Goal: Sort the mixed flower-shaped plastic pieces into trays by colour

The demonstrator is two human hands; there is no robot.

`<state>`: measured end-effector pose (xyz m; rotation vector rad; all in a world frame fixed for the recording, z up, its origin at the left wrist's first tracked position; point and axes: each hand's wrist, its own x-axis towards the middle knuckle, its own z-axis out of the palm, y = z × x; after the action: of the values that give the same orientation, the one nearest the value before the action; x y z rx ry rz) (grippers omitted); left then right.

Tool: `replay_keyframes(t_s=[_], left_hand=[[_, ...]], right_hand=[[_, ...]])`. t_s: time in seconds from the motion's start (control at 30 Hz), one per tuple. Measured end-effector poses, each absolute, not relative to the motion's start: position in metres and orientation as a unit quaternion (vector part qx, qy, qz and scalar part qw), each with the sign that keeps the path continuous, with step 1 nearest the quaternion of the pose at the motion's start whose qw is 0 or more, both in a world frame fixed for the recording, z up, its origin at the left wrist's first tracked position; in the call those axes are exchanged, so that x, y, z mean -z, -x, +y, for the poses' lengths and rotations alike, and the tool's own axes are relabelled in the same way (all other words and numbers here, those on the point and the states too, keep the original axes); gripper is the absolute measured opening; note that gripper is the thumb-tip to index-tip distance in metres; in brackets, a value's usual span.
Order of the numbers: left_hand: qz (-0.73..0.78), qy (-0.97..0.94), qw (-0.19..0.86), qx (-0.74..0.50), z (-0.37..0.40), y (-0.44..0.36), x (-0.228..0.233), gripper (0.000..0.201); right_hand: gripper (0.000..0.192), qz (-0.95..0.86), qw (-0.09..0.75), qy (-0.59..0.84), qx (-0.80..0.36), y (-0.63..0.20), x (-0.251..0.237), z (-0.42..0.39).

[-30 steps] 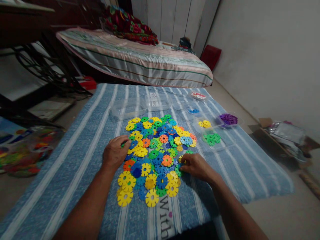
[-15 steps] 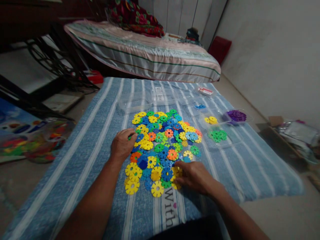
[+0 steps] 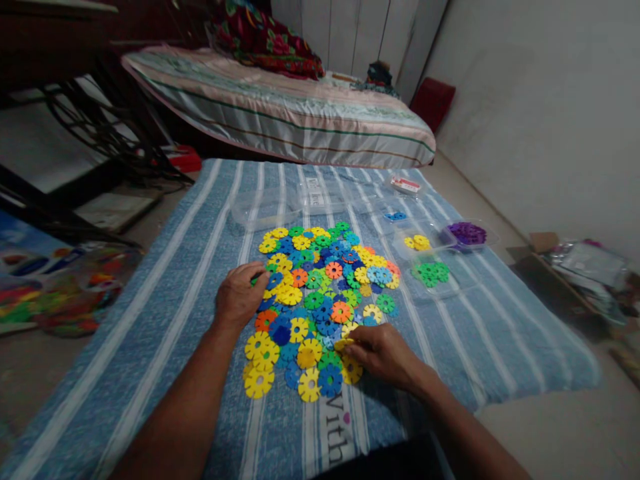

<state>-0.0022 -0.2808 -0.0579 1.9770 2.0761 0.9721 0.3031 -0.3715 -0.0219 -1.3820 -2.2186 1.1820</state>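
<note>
A spread of notched plastic snowflake discs [image 3: 314, 300] in yellow, blue, green and orange lies on a blue striped cloth [image 3: 200, 220]. At its left edge rests my left hand [image 3: 241, 293], fingers curled, with part of a green disc [image 3: 255, 280] showing at the fingertips. My right hand [image 3: 384, 351] is at the near right of the spread, pinching a yellow disc [image 3: 343, 344] between thumb and fingers. Just below that hand lie another yellow disc [image 3: 352, 370] and a dark blue disc [image 3: 330, 380].
Clear plastic tubs on the right hold purple discs [image 3: 467, 235], green discs [image 3: 431, 273] and yellow discs [image 3: 418, 242]. Small blue pieces [image 3: 395, 217] and a red-and-white packet [image 3: 406, 185] lie behind. A clear tub [image 3: 265, 208] stands at the back left.
My right hand has closed on a yellow disc and lifted it slightly. A dark blue disc has slid toward me. My left hand stays at the left edge; the view has shifted a little.
</note>
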Motion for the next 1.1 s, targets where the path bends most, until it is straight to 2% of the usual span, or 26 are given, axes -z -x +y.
replay_keyframes(t_s=[0.1,0.23,0.4,0.47,0.57,0.83,1.03,1.1], left_hand=[[0.678,-0.655,0.059,-0.33,-0.28,0.004,0.059,0.03],[0.668,-0.657,0.054,-0.346,-0.279,0.006,0.058,0.025],[0.668,-0.664,0.061,-0.331,-0.278,0.007,0.057,0.03],[0.668,-0.665,0.06,-0.328,-0.278,0.008,0.058,0.031],[0.67,-0.662,0.056,-0.33,-0.277,0.008,0.06,0.031],[0.682,-0.653,0.061,-0.324,-0.281,0.002,0.056,0.031],[0.684,-0.652,0.061,-0.32,-0.282,0.0,0.055,0.029],[0.684,-0.652,0.061,-0.322,-0.282,-0.001,0.055,0.028]], right_hand=[[0.034,-0.704,0.195,0.457,-0.508,-0.305,0.026,-0.364],[0.043,-0.605,0.268,0.492,-0.566,-0.31,0.026,-0.338],[0.05,-0.346,0.579,0.479,-0.562,-0.321,0.01,-0.292],[0.05,-0.297,0.619,0.457,-0.566,-0.322,0.007,-0.283],[0.051,-0.33,0.571,0.484,-0.575,-0.319,0.013,-0.285],[0.034,-0.515,0.415,0.513,-0.547,-0.314,0.036,-0.326],[0.015,-0.74,0.188,0.471,-0.442,-0.315,0.02,-0.348],[0.015,-0.776,0.112,0.482,-0.391,-0.312,0.013,-0.355]])
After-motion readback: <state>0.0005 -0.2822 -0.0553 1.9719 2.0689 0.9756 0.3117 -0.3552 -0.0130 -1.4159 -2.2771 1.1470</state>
